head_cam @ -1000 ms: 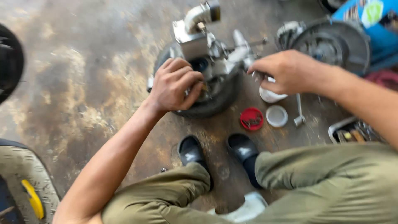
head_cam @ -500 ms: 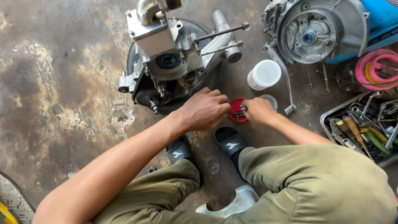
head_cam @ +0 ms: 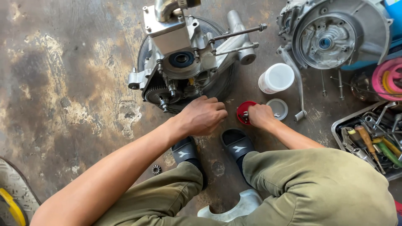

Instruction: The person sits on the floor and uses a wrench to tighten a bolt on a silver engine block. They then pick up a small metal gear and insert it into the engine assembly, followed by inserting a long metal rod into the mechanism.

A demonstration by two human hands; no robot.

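The right hand (head_cam: 260, 116) rested over a small red lid (head_cam: 243, 112) on the stained floor (head_cam: 63, 96), its fingers pinched on a little metal part at the lid's edge; what that part was could not be made out. The left hand (head_cam: 204, 116) hung just beside it, curled loosely, and whether it held anything could not be told. Just above both hands stood the engine block (head_cam: 180, 58), propped on a tyre (head_cam: 224, 81). A white jar (head_cam: 276, 78) and a grey cap (head_cam: 278, 109) lay close on the right, with a tool tray (head_cam: 339, 134) further off. The metal part looked small, hard and probably oily, so likely to slip; a fingertip pinch across its sides seemed the surest hold. The lid looked light and would slide if nudged
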